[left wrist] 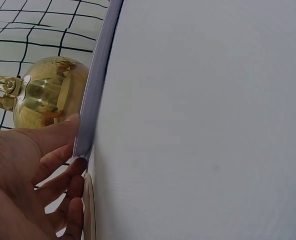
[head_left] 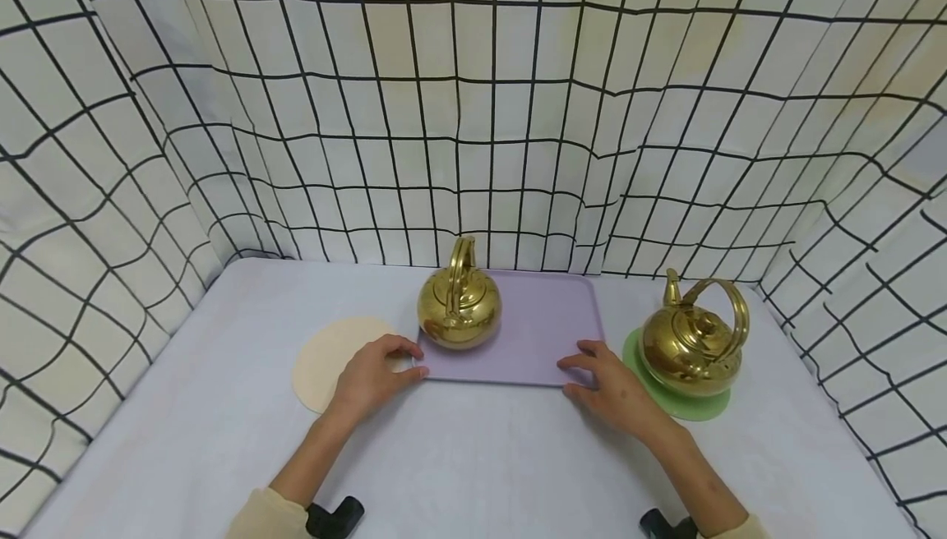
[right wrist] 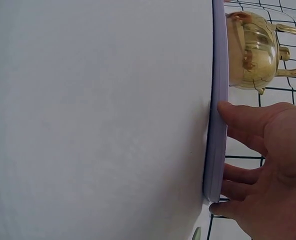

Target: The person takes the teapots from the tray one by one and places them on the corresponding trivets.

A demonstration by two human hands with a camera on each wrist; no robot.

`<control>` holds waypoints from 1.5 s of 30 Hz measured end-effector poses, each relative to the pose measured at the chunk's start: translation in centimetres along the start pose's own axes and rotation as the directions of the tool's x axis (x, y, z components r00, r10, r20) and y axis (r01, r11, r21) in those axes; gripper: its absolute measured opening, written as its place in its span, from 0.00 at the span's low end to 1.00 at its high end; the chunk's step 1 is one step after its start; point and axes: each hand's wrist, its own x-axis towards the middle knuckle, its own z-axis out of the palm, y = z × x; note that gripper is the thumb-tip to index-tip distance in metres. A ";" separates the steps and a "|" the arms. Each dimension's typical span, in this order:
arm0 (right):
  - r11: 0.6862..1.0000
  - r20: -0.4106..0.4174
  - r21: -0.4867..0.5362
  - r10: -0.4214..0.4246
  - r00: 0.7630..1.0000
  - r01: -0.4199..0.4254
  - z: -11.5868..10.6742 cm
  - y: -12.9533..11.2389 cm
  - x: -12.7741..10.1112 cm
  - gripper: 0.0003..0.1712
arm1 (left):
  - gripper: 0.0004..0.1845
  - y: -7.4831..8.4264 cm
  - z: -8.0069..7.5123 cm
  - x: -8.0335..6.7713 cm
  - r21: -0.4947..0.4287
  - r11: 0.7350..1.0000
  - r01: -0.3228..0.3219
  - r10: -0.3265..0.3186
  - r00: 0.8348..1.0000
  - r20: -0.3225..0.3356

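Observation:
A lilac tray (head_left: 540, 333) lies flat on the white table, with a gold kettle (head_left: 459, 305) standing on its left half. My left hand (head_left: 403, 362) pinches the tray's near left corner: the thumb lies on the rim and the fingers curl at the side. My right hand (head_left: 584, 370) holds the near right corner the same way. The left wrist view shows the left hand (left wrist: 72, 142) on the tray (left wrist: 95, 90) edge below the kettle (left wrist: 47, 92). In the right wrist view, the right hand (right wrist: 258, 145) clasps the tray (right wrist: 219, 100) near the kettle (right wrist: 250, 50).
A second gold kettle (head_left: 691, 342) stands on a green round coaster (head_left: 703, 407) just right of the tray. A cream round coaster (head_left: 325, 358) lies bare to the left, partly under my left hand. Checked cloth walls close in the table's back and sides.

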 end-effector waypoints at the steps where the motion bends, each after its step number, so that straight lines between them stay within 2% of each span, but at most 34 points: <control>1: 1.000 0.001 -0.004 0.003 1.000 -0.003 0.0 0.0 0.1 0.17 | 0.12 -0.1 0.0 0.0 -0.006 1.000 0.003 -0.003 1.000 -0.004; 9: 0.999 0.012 -0.017 0.034 0.999 -0.034 0.1 -0.1 0.2 0.18 | 0.09 -0.3 -0.4 0.1 -0.104 0.994 0.018 -0.023 0.998 -0.052; 16: 0.999 0.009 -0.036 0.031 0.999 -0.030 -0.1 -0.2 0.1 0.16 | 0.08 -0.3 -1.2 0.4 -0.207 0.976 0.073 -0.091 0.992 -0.083; 29: 0.998 0.020 -0.043 0.039 0.999 -0.038 -0.2 -0.3 0.1 0.16 | 0.13 0.1 -1.8 1.2 -0.254 0.967 0.011 -0.060 0.981 -0.185; 37: 0.999 0.022 -0.032 0.039 0.999 -0.038 -0.1 -0.1 -0.1 0.16 | 0.15 1.0 -2.0 1.6 -0.326 0.944 -0.049 -0.028 0.973 -0.230; 45: 0.999 0.014 -0.031 0.034 0.999 -0.034 -0.1 0.0 -0.1 0.16 | 0.19 2.1 -2.1 2.1 -0.380 0.918 -0.113 0.019 0.970 -0.242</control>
